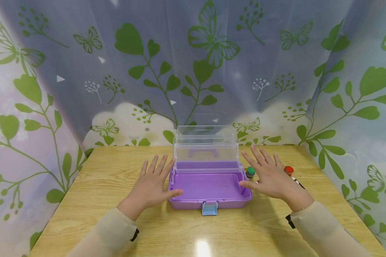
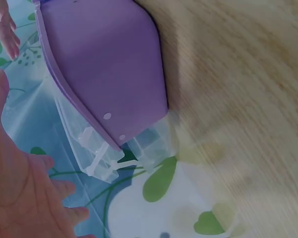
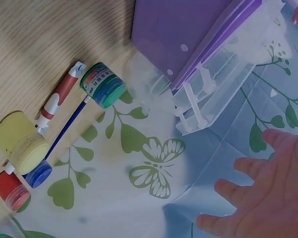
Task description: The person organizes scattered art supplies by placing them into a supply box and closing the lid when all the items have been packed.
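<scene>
A purple plastic storage box (image 1: 209, 204) with a light blue latch (image 1: 209, 209) stands open on the table. Its clear lid and trays (image 1: 207, 148) are raised at the back. My left hand (image 1: 149, 187) hovers at the box's left side with fingers spread, holding nothing. On the other side my right hand (image 1: 271, 178) is likewise spread in the air, palm down. A paint jar with a green lid (image 1: 250, 172) lies close to the right hand, partly behind its thumb side. The left wrist view shows the box's purple side wall (image 2: 104, 59).
To the right of the box, the right wrist view shows a yellow jar (image 3: 21, 141), a red jar (image 3: 11, 190), a blue jar (image 3: 38, 173), a red and white pen (image 3: 61, 94) and a blue-handled brush (image 3: 67, 128). A patterned curtain (image 1: 167, 71) surrounds the wooden table (image 1: 112, 167).
</scene>
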A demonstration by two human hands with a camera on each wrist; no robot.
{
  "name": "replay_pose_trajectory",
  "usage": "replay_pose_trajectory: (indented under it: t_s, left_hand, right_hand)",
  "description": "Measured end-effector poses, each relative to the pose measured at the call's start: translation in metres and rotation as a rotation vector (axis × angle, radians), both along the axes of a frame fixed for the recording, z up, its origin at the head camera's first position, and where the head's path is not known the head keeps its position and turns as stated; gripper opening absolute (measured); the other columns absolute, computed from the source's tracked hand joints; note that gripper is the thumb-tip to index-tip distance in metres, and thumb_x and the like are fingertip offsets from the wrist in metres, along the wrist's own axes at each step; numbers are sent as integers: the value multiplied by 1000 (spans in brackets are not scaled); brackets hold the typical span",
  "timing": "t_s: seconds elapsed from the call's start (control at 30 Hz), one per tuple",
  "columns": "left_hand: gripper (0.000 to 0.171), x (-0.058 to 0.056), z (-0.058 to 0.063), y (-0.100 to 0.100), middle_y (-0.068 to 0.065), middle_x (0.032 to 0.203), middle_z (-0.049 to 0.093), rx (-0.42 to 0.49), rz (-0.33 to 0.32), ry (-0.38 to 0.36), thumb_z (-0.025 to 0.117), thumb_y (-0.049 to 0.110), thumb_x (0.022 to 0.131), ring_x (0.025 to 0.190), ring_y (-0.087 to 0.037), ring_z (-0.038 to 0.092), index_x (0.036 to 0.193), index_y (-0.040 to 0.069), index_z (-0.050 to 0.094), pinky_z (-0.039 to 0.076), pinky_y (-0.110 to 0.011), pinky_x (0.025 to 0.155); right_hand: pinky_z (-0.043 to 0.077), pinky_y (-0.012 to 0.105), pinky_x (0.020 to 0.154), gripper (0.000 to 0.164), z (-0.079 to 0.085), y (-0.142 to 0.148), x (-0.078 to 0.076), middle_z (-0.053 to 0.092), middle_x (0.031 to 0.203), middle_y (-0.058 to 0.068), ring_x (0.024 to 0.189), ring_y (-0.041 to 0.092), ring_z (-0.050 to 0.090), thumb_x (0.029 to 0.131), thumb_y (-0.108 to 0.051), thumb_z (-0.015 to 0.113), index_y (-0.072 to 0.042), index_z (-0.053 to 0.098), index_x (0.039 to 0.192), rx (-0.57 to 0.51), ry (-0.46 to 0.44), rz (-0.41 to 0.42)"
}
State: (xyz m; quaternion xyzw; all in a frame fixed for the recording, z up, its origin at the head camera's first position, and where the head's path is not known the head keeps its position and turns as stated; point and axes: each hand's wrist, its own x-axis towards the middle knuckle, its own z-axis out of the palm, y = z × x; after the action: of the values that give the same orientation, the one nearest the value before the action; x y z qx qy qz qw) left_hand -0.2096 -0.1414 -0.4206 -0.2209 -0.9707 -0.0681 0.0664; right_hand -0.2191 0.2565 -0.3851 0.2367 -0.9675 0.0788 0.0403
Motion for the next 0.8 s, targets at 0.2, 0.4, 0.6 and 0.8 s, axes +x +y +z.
replay_pose_trajectory:
  t_s: [0.2,0.4,0.6,0.8]
  left_hand:
    - [104,-1,-3,1,-12,166,6,19,2,-22,48,79,87,151,-40,2,162,16,15,-3,-60,120]
    - [105,-1,-9,2,-13,165,8,14,4,-43,48,78,87,151,-41,5,162,12,16,3,-62,119]
    - [109,-1,-17,2,-13,166,6,15,9,-83,44,83,85,151,-40,4,162,12,13,1,-61,120]
    - [107,-2,-23,2,-13,166,7,45,32,-115,50,79,86,152,-40,3,162,12,13,-2,-60,120]
  right_hand:
    - [-1,75,111,93,-1,2,-1,-5,168,12,152,42,-2,92,-68,54,-28,7,163,-7,-11,0]
    - [-2,75,111,92,-2,4,-1,-5,168,12,151,44,-1,93,-67,53,-28,7,163,-12,-28,-7]
    - [-4,75,111,93,-5,6,-1,-4,168,12,151,45,0,93,-67,54,-28,7,163,-18,-25,-11]
    - [-4,74,111,93,-7,8,0,-4,168,11,151,46,0,92,-67,54,-26,10,163,-28,-28,-18]
